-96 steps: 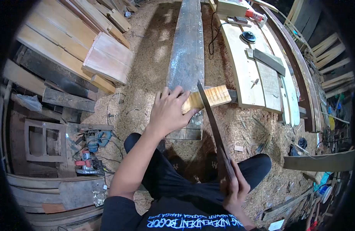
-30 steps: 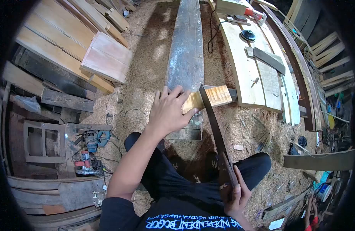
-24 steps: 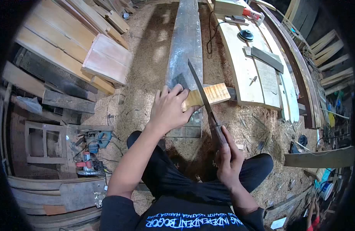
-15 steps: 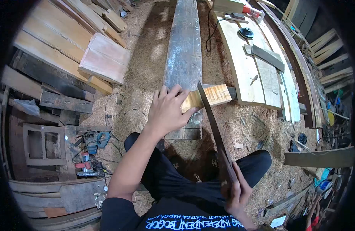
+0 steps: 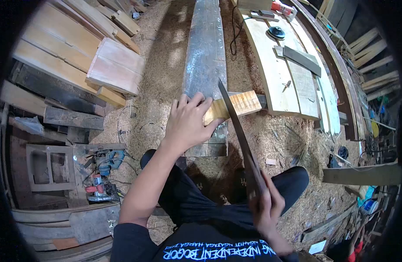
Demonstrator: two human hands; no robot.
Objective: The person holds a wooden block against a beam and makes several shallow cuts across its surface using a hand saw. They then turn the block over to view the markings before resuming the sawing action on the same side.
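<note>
My left hand [image 5: 188, 118] grips a short block of light wood [image 5: 245, 103], its fingers over the far side and the thumb along the near edge. Under the block runs a long dark, worn plank bench [image 5: 205, 52]; the block's right end sticks out past the bench's side. My right hand [image 5: 267, 201] is closed around the handle end of a handsaw [image 5: 240, 133]. The saw's dark blade slants up and away from me and crosses the block just right of my left thumb. Most of the handle is hidden by my fingers.
Curved pale boards [image 5: 281, 94] at the right carry a black sanding pad [image 5: 276, 32] and loose wood strips. Planks [image 5: 57, 48] are stacked at the left, with power tools [image 5: 106, 166] below them. Sawdust covers the floor [image 5: 153, 105]. Another person's red sleeve [image 5: 357, 251] shows at the lower right.
The saw has slid forward, away from me, with my right hand, so its tip reaches farther past the block. My left hand keeps its hold on the block.
</note>
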